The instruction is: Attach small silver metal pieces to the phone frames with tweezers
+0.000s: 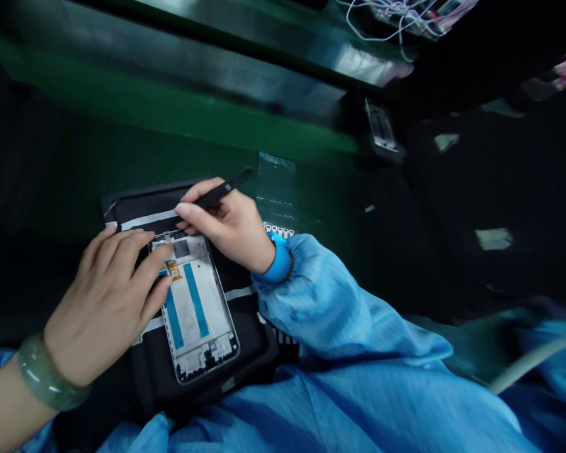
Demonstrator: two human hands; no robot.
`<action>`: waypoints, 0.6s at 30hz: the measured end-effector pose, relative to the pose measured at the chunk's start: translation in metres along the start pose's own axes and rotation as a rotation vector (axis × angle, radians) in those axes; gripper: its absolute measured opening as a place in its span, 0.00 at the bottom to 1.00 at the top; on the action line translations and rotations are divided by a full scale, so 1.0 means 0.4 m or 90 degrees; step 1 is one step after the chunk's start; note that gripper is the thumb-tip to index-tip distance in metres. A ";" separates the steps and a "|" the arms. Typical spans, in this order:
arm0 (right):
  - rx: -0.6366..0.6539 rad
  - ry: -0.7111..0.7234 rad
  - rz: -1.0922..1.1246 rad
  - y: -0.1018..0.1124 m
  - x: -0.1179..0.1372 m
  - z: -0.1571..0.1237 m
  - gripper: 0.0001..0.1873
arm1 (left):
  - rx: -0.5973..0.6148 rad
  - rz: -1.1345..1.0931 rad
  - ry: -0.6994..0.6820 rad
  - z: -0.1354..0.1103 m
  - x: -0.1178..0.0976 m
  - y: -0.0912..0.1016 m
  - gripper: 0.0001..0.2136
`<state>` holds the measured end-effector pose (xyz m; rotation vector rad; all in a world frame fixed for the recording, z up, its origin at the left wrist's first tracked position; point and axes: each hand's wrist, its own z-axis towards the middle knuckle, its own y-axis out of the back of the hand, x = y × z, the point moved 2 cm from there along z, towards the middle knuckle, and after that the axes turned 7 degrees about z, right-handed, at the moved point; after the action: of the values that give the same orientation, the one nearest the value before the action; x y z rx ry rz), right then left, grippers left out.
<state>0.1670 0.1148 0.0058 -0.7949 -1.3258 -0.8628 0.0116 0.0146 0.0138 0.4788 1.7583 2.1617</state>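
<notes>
Bare hands, two in all, work over one phone frame [193, 308]. The left hand [106, 302] comes in from the lower left, palm down, with one green stone bangle [47, 371] at the wrist. Its fingers [158, 261] are slightly spread and rest on the upper left part of the frame, touching it without gripping. The right hand [231, 226] comes in from the right, in a blue sleeve [321, 302] with a brighter blue cuff [278, 261]. Its fingers [193, 217] close narrowly on one pair of black tweezers [224, 192], whose tips are hidden just above the top edge of the frame. The frame lies flat directly beneath both sets of fingers, on one black mat [141, 207]. It carries two blue strips [195, 301] and one small gold flex piece [173, 270], the latter just below the left fingertips. Beyond the right fingers, one strip of clear tape [276, 189] lies on the green worktop [170, 132].
</notes>
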 end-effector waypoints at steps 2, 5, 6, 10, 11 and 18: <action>-0.028 -0.005 0.062 0.004 0.009 0.011 0.18 | -0.002 0.003 0.013 -0.001 -0.004 -0.004 0.18; -0.017 -0.011 0.084 0.002 0.010 0.024 0.19 | -0.005 0.004 0.027 -0.007 -0.007 -0.009 0.19; -0.006 -0.008 0.073 0.000 0.006 0.027 0.19 | -0.003 0.005 0.031 -0.008 -0.008 -0.009 0.20; 0.025 0.014 -0.043 -0.006 -0.013 0.029 0.15 | 0.000 0.007 0.038 -0.010 -0.009 -0.011 0.23; 0.028 0.021 -0.070 -0.006 -0.016 0.028 0.14 | -0.002 0.007 0.037 -0.010 -0.008 -0.012 0.23; 0.039 0.042 -0.116 -0.001 -0.016 0.023 0.10 | -0.005 0.003 0.037 -0.013 -0.004 -0.023 0.23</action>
<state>0.1620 0.1230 0.0003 -0.6000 -1.3737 -0.9789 0.0110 0.0110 0.0038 0.4218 1.7796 2.2066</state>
